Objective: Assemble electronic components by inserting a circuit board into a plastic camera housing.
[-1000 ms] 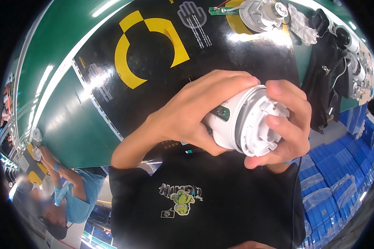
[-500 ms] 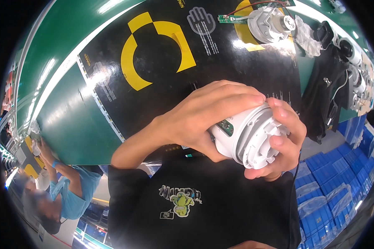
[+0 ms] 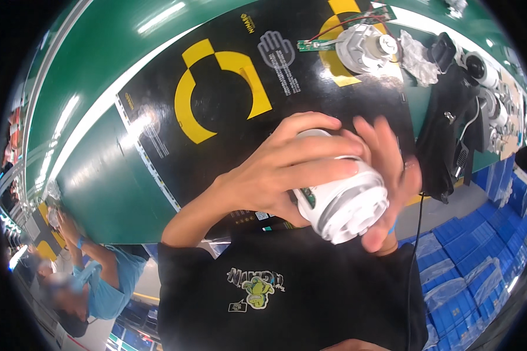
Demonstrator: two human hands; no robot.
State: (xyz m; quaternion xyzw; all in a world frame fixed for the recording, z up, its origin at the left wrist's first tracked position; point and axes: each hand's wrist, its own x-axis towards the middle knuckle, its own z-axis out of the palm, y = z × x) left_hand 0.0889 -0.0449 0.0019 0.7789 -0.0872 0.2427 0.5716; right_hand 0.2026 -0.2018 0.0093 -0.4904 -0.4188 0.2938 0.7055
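Note:
A white cylindrical plastic housing [image 3: 348, 199], like a camera body, hangs tilted above the black mat in front of my chest. Its ribbed, slotted end faces down and to the right, and a bit of green circuit board [image 3: 306, 198] shows in an opening on its side. My left hand [image 3: 287, 161] is wrapped over the housing from the left, fingers across its top. Just right of it, my right hand [image 3: 398, 175] has its fingers spread and somewhat blurred by motion. Whether its thumb touches the housing's end, I cannot tell.
On the mat [image 3: 216, 169] stands a white lamp-like assembly [image 3: 366, 50] with red wires and a small green board [image 3: 316, 45]. A black bag [image 3: 445, 134], clear plastic wrap [image 3: 418, 58] and white cameras [image 3: 483, 69] lie to the right. Blue boxes [image 3: 462, 251] fill the lower right. A co-worker [image 3: 105, 272] sits at left.
My right hand has loosened from the ribbed end of the housing and its fingers have spread. The housing has turned in my left hand, its end pointing lower.

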